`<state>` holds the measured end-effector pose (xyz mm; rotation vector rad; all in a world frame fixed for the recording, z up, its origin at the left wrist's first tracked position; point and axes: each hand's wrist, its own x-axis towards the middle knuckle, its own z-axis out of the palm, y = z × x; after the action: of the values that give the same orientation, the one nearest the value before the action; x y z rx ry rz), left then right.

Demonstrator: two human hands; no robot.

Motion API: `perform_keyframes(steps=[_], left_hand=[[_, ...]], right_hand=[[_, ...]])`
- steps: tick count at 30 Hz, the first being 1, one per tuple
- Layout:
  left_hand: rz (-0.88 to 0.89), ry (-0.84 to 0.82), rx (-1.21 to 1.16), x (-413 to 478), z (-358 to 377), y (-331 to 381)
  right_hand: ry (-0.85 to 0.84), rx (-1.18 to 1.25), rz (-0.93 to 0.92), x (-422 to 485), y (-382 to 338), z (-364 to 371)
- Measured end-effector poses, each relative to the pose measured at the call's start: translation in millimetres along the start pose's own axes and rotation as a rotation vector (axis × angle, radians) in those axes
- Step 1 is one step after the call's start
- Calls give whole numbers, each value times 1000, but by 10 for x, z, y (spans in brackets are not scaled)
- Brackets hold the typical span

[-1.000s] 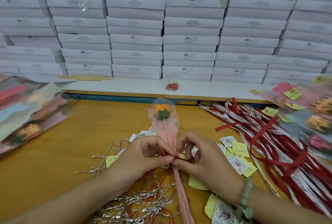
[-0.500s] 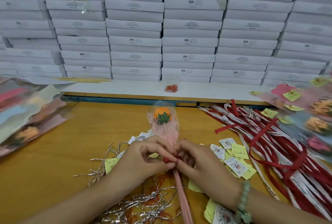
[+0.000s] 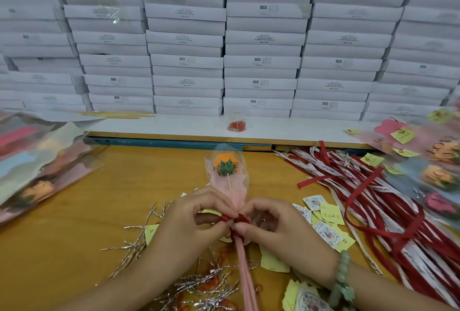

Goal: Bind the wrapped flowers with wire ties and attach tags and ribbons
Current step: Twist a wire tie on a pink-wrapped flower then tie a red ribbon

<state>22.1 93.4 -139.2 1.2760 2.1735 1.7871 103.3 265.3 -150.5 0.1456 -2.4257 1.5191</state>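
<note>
Left grip (image 3: 196,223) and right grip (image 3: 281,228) pinch red ribbon (image 3: 240,218) on wrapped flower (image 3: 225,167) amid wire ties (image 3: 134,243), tags (image 3: 327,234).

Pink-wrapped orange flower (image 3: 225,173) flat; red ribbon (image 3: 237,219) seemingly round neck.

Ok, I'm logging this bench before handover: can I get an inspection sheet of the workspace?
Surface: wooden table, bare at front left.
Job's things: wrapped flower lies in the middle, red ribbon at its neck; silver wire ties and round tags beside it.
Clutter: yellow notes among the tags; ribbon pile at right; other wrapped flowers at both sides.
Grippers: left hand and right hand both pinch the red ribbon.
Cables: nothing seen.
Surroundings: stacked white boxes behind.
</note>
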Motion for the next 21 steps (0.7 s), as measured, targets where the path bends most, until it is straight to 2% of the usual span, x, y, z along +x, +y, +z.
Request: perform_keyframes(steps=[5, 10, 16, 21], left_hand=[[-59, 4, -16, 18, -34, -10], [-162, -52, 17, 20, -30, -31], [-166, -153, 95, 10, -47, -85], [-130, -185, 153, 3, -38, -95]], right_hand=[[-18, 87, 19, -15, -23, -19], [32, -50, -11, -25, -16, -11], [103, -254, -86, -20, -24, -24], [132, -268, -104, -33, -52, -38]])
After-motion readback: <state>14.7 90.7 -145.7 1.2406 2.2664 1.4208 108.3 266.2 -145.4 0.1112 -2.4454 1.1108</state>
